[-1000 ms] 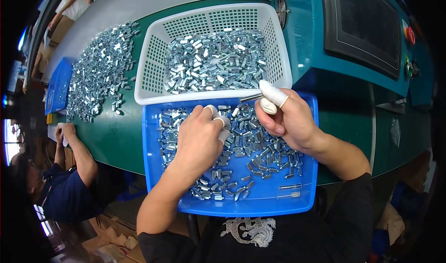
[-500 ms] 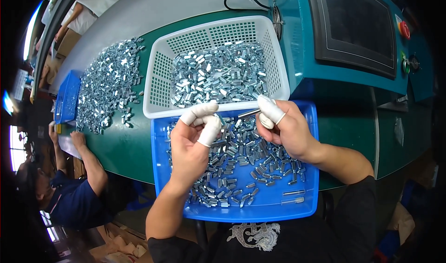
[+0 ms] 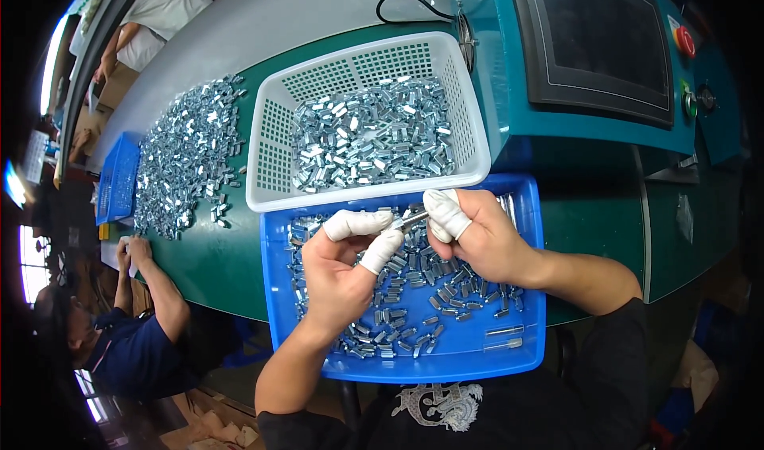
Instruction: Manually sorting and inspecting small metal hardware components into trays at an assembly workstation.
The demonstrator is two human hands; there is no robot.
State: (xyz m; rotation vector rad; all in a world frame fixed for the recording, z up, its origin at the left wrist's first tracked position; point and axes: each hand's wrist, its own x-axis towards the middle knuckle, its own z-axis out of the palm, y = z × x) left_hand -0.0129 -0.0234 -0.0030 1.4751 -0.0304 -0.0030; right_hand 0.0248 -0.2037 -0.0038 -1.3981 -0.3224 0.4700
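Observation:
White finger covers sit on the thumb and fingertips of both my hands. My left hand (image 3: 338, 279) pinches a small silver hex standoff (image 3: 398, 224) between thumb and forefinger. In a pinch, my right hand (image 3: 489, 239) grips a slim metal rod (image 3: 416, 217), its end against the standoff; whether it enters a hole is too small to tell. Both hands are over a blue tray (image 3: 446, 364) that bears many loose hex standoffs (image 3: 390, 319). Two slender rods (image 3: 504, 331) lie in the tray's near right corner.
Beyond the tray stands a white perforated basket (image 3: 274, 144) of standoffs. A large standoff pile (image 3: 187, 151) and a small blue basket (image 3: 118, 178) are at left, near a co-worker's arms (image 3: 163, 287). A teal machine (image 3: 509, 92) with a dark screen (image 3: 597, 44) stands at right.
My hands have come together, bringing the standoff and the rod's end into contact. The co-worker's hands at left have drawn together.

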